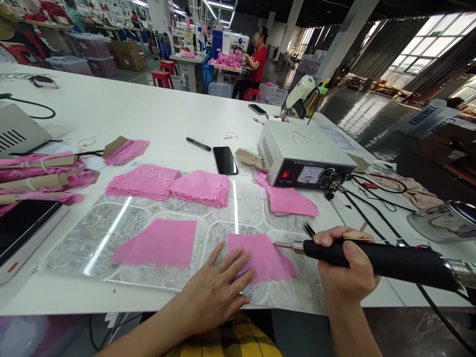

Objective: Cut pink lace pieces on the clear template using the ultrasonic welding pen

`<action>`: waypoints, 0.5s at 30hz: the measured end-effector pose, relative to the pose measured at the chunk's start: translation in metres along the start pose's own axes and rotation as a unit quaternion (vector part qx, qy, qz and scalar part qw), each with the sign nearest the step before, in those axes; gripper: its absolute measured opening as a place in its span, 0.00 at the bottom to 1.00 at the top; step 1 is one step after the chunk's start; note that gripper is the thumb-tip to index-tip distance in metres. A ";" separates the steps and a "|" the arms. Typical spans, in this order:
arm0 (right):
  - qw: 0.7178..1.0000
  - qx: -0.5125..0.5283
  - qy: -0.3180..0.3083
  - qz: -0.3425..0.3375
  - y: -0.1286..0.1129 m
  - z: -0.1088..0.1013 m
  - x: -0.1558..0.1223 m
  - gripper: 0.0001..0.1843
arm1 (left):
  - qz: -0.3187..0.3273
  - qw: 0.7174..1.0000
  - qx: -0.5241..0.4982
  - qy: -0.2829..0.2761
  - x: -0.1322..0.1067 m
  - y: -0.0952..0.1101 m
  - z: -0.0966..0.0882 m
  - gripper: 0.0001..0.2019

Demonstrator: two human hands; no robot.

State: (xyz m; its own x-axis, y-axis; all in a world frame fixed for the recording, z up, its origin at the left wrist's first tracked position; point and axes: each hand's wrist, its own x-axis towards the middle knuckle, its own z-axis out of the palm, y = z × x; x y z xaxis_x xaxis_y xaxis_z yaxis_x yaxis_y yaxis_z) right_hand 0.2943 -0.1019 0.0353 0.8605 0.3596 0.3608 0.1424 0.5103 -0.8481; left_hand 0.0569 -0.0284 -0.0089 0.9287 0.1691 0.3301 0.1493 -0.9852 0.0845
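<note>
My left hand (219, 282) lies flat with its fingers spread, pressing on the left part of a pink fabric piece (269, 263). Wrapped in my right hand (347, 267) is a black handheld ultrasonic tool (386, 258) with a thin metal tip. That tip meets the upper right edge of the fabric piece, though I cannot tell if it touches. Dark pointed tips (308, 229), perhaps tweezers, poke out by my right fingers. Another pink piece (159, 243) lies flat to the left. Behind are two pink lace-textured stacks (143, 181) and some plain pink pieces (292, 201).
A clear patterned mat (92, 238) covers the work area. At the back right stands a control box (308, 153) with cables (366, 213). A phone (225, 160), a marker (198, 144), pink bundles (40, 178) and a glass jar (442, 223) surround it. A person sews in the distance.
</note>
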 end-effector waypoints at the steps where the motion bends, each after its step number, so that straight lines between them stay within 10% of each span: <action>1: 1.000 0.002 0.008 0.003 -0.001 0.001 0.000 0.06 | 0.000 1.000 -0.004 0.001 0.000 0.000 0.000 0.20; 15: 0.999 0.022 -0.035 0.024 0.012 0.033 -0.012 0.06 | -0.014 0.999 -0.029 0.003 -0.001 0.002 0.001 0.20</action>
State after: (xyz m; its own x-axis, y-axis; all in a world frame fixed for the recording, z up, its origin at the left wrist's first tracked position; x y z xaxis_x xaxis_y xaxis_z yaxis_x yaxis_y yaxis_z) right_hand 0.2694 -0.0750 0.0337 0.8294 0.4372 0.3477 0.0789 0.5246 -0.8477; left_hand 0.0569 -0.0308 -0.0102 0.9225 0.1959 0.3326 0.1544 -0.9770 0.1473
